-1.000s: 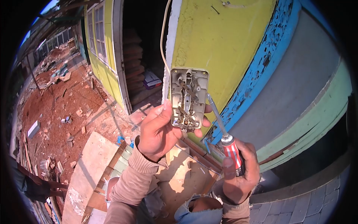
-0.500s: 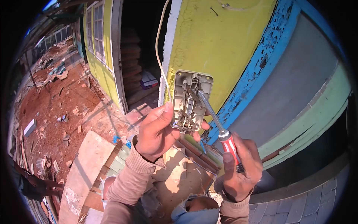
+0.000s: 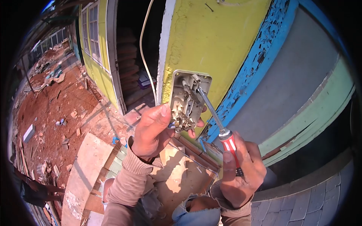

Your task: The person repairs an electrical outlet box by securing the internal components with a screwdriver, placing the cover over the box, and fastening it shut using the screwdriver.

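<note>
Left hand (image 3: 149, 132) pinches the opened socket housing (image 3: 197, 108), metal contacts (image 3: 179, 112) still inside. Right hand (image 3: 246, 173) grips a screwdriver (image 3: 227, 138), tip at the housing's upper end.

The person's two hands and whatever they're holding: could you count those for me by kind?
Hands: 2 (left hand and right hand)
Screwdriver with a red-and-white handle, in the right hand: 1
Open housing with metal strips inside, in the left hand: 1
Total: 4
</note>
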`<action>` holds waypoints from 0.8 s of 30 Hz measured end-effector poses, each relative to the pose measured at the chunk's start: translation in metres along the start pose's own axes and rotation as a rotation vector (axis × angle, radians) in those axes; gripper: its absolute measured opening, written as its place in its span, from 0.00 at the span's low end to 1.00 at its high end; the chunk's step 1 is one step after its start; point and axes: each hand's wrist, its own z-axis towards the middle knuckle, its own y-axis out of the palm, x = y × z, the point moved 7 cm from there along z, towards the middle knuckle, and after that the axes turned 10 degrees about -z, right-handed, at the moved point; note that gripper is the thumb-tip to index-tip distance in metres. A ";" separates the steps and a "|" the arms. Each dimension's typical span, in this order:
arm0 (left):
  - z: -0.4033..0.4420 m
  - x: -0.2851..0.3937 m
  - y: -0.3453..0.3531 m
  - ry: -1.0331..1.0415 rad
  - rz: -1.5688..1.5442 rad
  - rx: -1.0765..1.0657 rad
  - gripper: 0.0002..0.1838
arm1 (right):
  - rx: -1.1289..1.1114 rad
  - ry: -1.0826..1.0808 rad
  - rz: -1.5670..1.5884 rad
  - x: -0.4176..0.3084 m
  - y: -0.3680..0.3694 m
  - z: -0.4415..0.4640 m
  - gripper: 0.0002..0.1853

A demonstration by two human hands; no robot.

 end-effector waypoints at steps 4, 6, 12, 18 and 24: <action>-0.001 0.001 -0.001 0.003 0.015 0.025 0.30 | -0.052 0.037 0.025 -0.005 -0.001 0.008 0.18; 0.000 -0.004 0.000 0.007 -0.111 0.033 0.30 | -0.074 0.041 0.016 -0.004 0.000 0.010 0.18; 0.001 -0.009 0.006 -0.018 -0.329 0.052 0.30 | -0.005 -0.001 0.044 0.001 0.005 0.002 0.18; 0.004 -0.004 0.010 0.012 -0.344 -0.041 0.31 | 0.082 -0.069 0.037 0.003 -0.006 -0.002 0.19; 0.003 -0.003 0.009 -0.001 -0.190 0.014 0.34 | 0.013 -0.226 0.040 -0.009 -0.007 -0.011 0.20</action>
